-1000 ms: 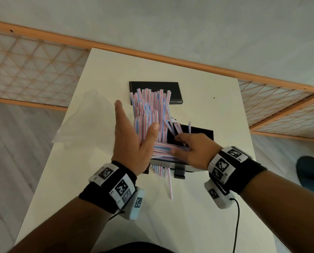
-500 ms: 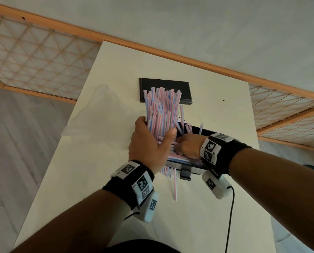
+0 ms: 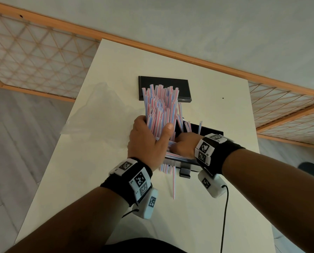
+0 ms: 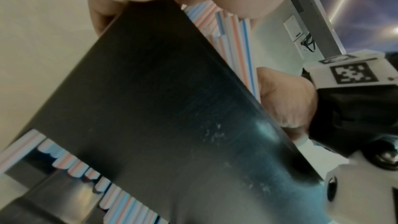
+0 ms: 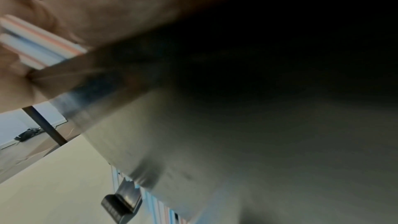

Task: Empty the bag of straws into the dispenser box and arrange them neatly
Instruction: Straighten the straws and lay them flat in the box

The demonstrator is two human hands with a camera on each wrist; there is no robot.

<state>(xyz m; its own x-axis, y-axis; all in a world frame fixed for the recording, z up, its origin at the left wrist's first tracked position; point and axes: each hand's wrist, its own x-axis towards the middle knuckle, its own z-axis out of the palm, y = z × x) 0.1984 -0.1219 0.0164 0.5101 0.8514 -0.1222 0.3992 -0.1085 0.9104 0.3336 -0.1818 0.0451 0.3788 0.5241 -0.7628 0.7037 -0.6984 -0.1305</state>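
A thick bundle of pink, blue and white striped straws [image 3: 160, 106] stands upright in the left end of the black dispenser box [image 3: 210, 129]. My left hand [image 3: 153, 131] grips this bundle low down, thumb in front and fingers behind. More straws [image 3: 170, 155] lie flat along the box's near wall. My right hand [image 3: 184, 146] reaches into the box from the right. In the right wrist view a few straws [image 5: 41, 47] sit between its fingers and thumb. The left wrist view shows the box's dark outer wall [image 4: 172, 108] with straw ends [image 4: 234, 37] above it.
The empty clear plastic bag [image 3: 97, 115] lies on the white table [image 3: 116, 207] left of the box. The black lid [image 3: 164, 83] lies flat behind it. One loose straw [image 3: 174, 185] rests in front, beside the dispenser's black lever [image 3: 185, 171]. A cable [image 3: 224, 216] hangs from my right wrist.
My left hand went from an open palm beside the bundle to a grip around it. My right hand slid further into the box, toward the left.
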